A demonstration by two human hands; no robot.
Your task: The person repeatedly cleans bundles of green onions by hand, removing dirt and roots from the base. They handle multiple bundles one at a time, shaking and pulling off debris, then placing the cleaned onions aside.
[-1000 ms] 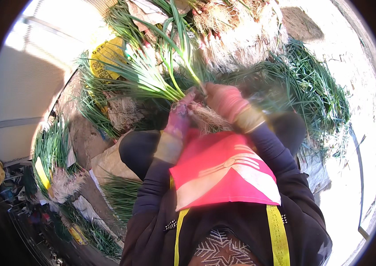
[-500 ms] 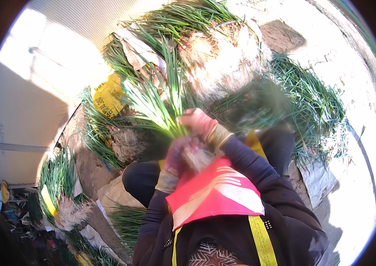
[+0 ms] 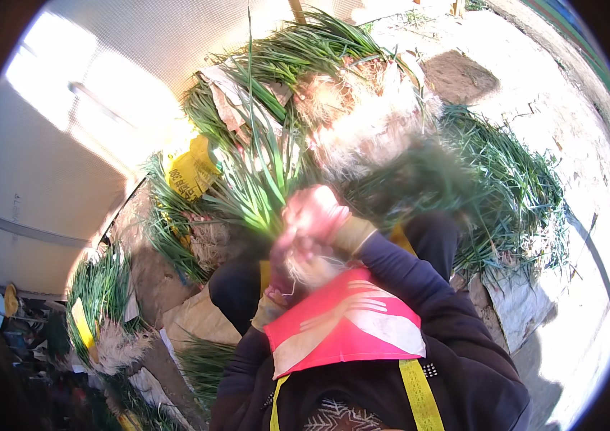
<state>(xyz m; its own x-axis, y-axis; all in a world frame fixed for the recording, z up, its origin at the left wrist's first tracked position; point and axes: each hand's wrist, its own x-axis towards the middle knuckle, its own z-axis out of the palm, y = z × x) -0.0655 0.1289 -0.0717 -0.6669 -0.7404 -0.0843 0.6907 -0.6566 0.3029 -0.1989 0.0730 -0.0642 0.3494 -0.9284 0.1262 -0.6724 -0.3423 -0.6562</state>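
Note:
In front of my chest I hold a bunch of green onions [image 3: 262, 197], its green leaves fanned away from me and up to the left. My left hand [image 3: 287, 260] is closed around the lower part, with pale stringy roots showing beside the fingers near my lap. Just above it my right hand [image 3: 317, 212] is closed on the same bunch where leaves meet stems. The two hands touch or nearly touch, slightly blurred. Both wear pinkish gloves with cream cuffs.
A big heap of green onions [image 3: 305, 50] with tangled roots lies ahead. Loose green leaves [image 3: 499, 179] are piled at the right. Tied bundles [image 3: 103, 287] with yellow bands lie left, near a yellow printed bag [image 3: 193, 169]. A pale sheet wall [image 3: 39, 172] stands far left.
The bunch and both hands have come slightly lower and to the left. My right hand has closed in nearer to my left. The surroundings shift a little with my head.

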